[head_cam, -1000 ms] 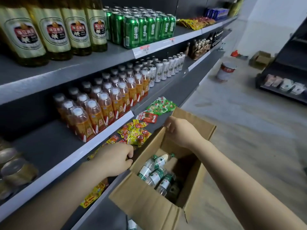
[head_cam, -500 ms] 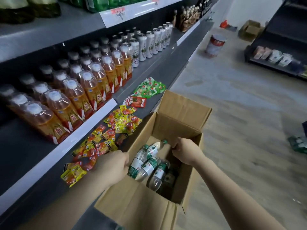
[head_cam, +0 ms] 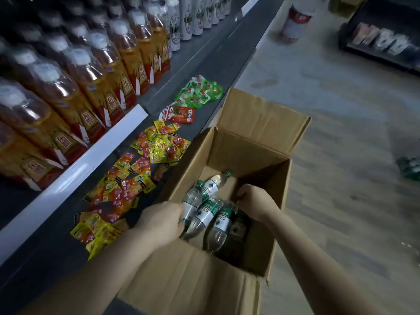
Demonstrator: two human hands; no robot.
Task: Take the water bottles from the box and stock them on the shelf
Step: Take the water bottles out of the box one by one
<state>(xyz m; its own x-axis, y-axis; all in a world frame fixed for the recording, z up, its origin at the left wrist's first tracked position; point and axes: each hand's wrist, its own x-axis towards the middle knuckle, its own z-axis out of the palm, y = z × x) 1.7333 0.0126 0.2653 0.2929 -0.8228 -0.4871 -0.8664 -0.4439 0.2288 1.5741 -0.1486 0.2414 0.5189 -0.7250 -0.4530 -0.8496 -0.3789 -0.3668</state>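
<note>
An open cardboard box [head_cam: 250,146] sits against the shelf front. Several clear water bottles with green labels lie in it, among them one [head_cam: 210,188] pointing at the far corner and two side by side [head_cam: 205,215] [head_cam: 223,221]. My left hand [head_cam: 159,221] grips the box's left wall, fingers curled over the rim beside the leftmost bottle. My right hand [head_cam: 256,202] is inside the box with curled fingers over the bottles' tops. Whether it holds one is hidden.
The lower shelf [head_cam: 216,64] left of the box holds loose yellow and red snack packets [head_cam: 145,169] and green packets [head_cam: 200,92]. Orange drink bottles [head_cam: 95,83] and white cans [head_cam: 193,17] fill the shelf above. A bucket [head_cam: 295,21] stands on the floor beyond.
My right hand left the box's far flap and went down inside among the bottles. My left hand stayed on the left wall. My view tilted down toward the box.
</note>
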